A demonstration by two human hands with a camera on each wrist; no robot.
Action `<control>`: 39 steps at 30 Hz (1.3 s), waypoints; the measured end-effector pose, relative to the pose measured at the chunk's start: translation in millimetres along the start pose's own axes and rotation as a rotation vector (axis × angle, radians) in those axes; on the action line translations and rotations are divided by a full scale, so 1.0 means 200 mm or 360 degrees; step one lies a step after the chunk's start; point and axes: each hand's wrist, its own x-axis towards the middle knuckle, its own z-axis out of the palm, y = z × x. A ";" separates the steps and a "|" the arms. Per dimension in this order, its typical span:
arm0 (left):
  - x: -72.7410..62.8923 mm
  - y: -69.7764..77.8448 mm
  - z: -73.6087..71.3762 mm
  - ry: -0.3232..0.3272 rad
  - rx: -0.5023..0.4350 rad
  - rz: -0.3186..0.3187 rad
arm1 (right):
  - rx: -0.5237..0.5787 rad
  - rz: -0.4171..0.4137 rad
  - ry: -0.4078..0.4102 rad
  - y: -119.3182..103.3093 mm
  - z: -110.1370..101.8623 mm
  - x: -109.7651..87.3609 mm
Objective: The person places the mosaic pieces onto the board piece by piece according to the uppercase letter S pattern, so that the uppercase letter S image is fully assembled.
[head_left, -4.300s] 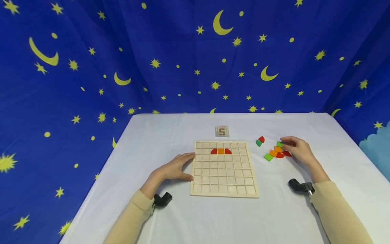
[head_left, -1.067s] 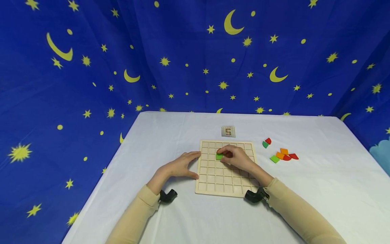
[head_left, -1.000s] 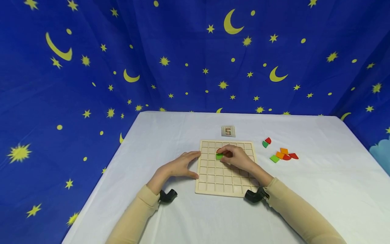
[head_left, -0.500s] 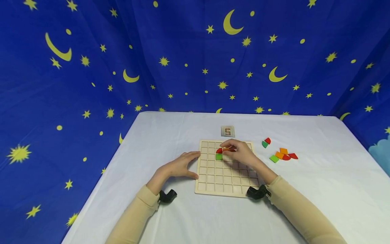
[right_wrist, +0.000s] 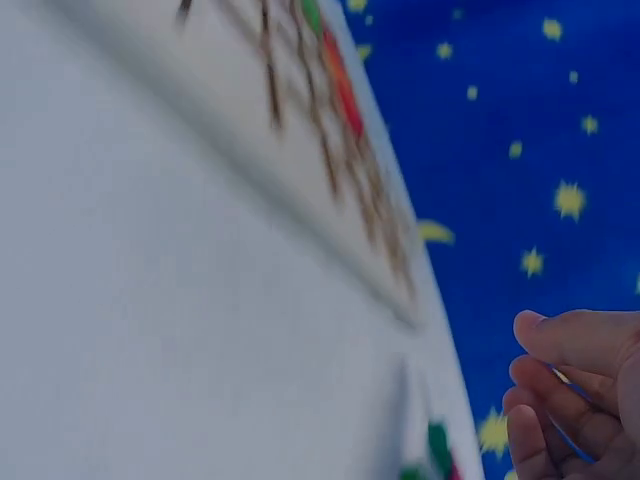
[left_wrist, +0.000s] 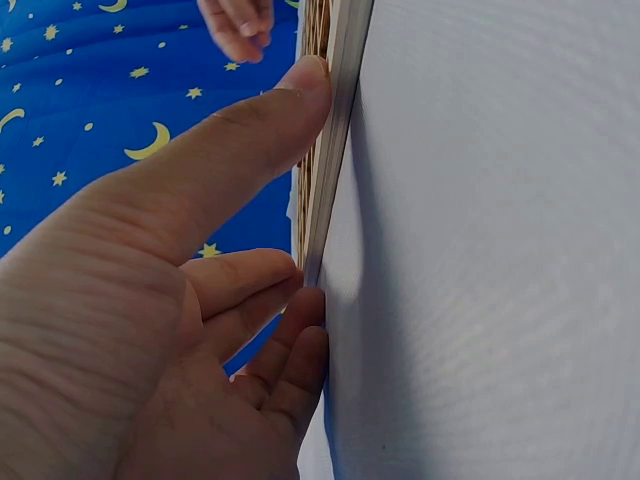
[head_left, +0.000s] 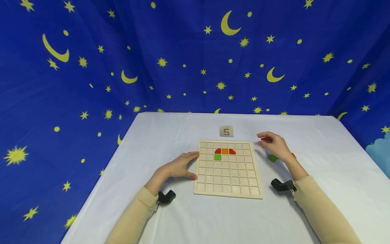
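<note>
On the table lies a pale wooden grid board (head_left: 228, 195). In its cells sit a red quarter-round tile (head_left: 217, 151), an orange square tile (head_left: 224, 151), another red quarter-round tile (head_left: 232, 151) and, below the first red one, a green square tile (head_left: 217, 157). My left hand (head_left: 178, 166) rests with fingertips and thumb against the board's left edge; the left wrist view shows the thumb (left_wrist: 285, 110) at that edge. My right hand (head_left: 275, 145), fingers loosely bent and holding nothing, is in the air right of the board. It hides most of the loose tiles there.
A small pattern card (head_left: 226, 131) with an S-like figure lies behind the board. Beside the right hand show a loose green tile (head_left: 272, 158) and a bit of a red tile (head_left: 293, 155). A blue star-print curtain (head_left: 195, 51) stands behind the table.
My right hand placed the green square tile on the board below the left red tile, let it go and moved off right toward the loose tiles. The left hand stays at the edge.
</note>
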 end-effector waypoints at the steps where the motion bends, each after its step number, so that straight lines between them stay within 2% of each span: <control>1: 0.00 0.00 0.00 0.0000 0.0002 -0.0004 | -0.0022 0.0015 0.0000 0.02 -0.01 0.00; 6: -0.01 0.00 0.00 0.0000 0.0013 0.0012 | -0.0088 0.0038 0.0001 0.10 -0.03 -0.02; 15: 0.00 0.00 0.00 0.0007 -0.0005 0.0014 | -0.0221 -0.0044 0.0071 0.17 -0.01 -0.01; 28: -0.01 0.00 0.00 0.0003 -0.0016 0.0015 | -0.0333 -0.0150 0.0118 0.19 0.01 -0.01; 39: -0.01 0.00 0.00 0.0004 -0.0014 0.0031 | -0.0271 -0.0175 0.0156 0.18 0.01 -0.01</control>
